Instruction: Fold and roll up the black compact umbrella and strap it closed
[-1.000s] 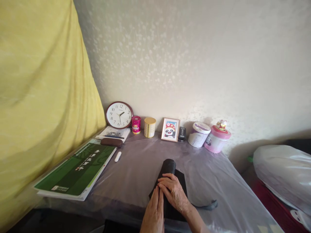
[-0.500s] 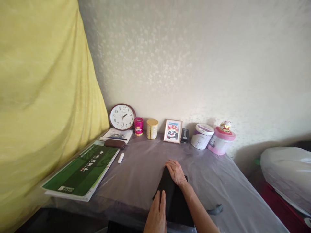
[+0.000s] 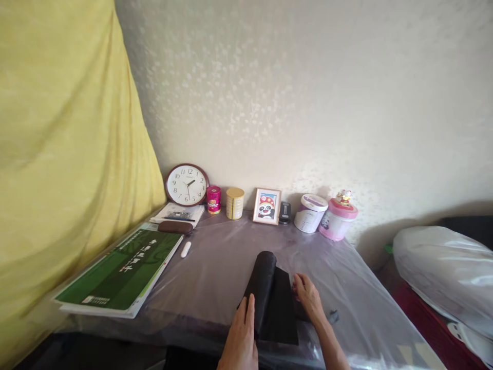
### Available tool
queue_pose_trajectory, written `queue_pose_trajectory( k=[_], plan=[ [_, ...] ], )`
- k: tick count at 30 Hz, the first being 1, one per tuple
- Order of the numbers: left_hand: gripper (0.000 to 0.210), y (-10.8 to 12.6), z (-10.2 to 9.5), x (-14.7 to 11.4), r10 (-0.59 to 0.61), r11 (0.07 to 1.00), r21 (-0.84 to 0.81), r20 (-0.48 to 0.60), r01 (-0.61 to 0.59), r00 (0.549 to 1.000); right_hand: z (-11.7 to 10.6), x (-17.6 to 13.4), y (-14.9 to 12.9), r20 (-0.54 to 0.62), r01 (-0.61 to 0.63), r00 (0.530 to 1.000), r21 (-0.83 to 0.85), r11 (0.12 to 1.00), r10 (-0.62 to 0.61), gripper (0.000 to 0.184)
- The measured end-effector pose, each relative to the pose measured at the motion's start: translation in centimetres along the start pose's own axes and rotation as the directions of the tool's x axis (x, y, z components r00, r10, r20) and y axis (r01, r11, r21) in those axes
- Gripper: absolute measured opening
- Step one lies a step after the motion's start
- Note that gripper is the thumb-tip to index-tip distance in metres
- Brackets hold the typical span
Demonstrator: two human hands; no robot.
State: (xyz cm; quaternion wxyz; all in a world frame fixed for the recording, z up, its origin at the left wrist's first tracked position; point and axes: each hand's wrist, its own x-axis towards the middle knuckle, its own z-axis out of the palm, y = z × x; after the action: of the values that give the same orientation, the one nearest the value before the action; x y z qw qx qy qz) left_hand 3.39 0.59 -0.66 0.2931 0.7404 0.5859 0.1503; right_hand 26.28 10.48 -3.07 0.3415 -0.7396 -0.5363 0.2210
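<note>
A black sheet of thin material (image 3: 279, 313) lies near the front of the table. Its left part is curled over into a thick roll (image 3: 264, 280), and a flat flap extends on the right. I cannot tell exactly what kind of article it is. At the roll's near left end, my left hand (image 3: 239, 334) holds it with straight fingers along its side; the thumb is mostly hidden. My right hand (image 3: 308, 295) is at the flap's right edge, fingers bent in and seemingly pinching it. Close to the right forearm lies a small dark grey scrap (image 3: 333, 316).
Clear film covers the table (image 3: 215, 277). A green book (image 3: 127, 272), brown case (image 3: 175, 227) and white stick-like object (image 3: 186, 250) lie left. Along the wall stand a clock (image 3: 187, 185), tins, a picture frame (image 3: 266, 206) and tubs (image 3: 310, 213). Yellow curtain (image 3: 69, 154) hangs left.
My right hand has moved off the top of the black sheet to its right edge. The left part now stands up as a roll. The view has shifted slightly right.
</note>
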Motion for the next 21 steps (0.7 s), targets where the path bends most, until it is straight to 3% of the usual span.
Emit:
queue_pose_trajectory(
  k=[3,9,16,21],
  plan=[
    [0.086,0.1,0.0,-0.1,0.012,1.000,0.006,-0.008,-0.012,1.000,0.0,-1.4,-0.8,0.084,-0.074,0.994,0.082,0.994,0.067,0.038],
    [0.084,0.1,0.1,-0.1,0.013,1.000,-0.017,-0.011,-0.013,1.000,0.5,-3.2,-2.3,0.005,0.079,0.997,0.007,0.997,-0.079,0.041],
    [0.087,0.1,0.2,0.1,-0.013,0.998,-0.054,-0.015,0.012,1.000,1.5,-3.4,-3.0,-0.010,0.127,0.992,-0.016,0.992,-0.128,0.040],
    [0.084,0.4,0.0,0.0,-0.040,0.997,-0.071,0.009,0.040,0.999,1.9,-3.2,-5.0,0.007,0.136,0.991,0.073,0.988,-0.137,0.046]
  ],
)
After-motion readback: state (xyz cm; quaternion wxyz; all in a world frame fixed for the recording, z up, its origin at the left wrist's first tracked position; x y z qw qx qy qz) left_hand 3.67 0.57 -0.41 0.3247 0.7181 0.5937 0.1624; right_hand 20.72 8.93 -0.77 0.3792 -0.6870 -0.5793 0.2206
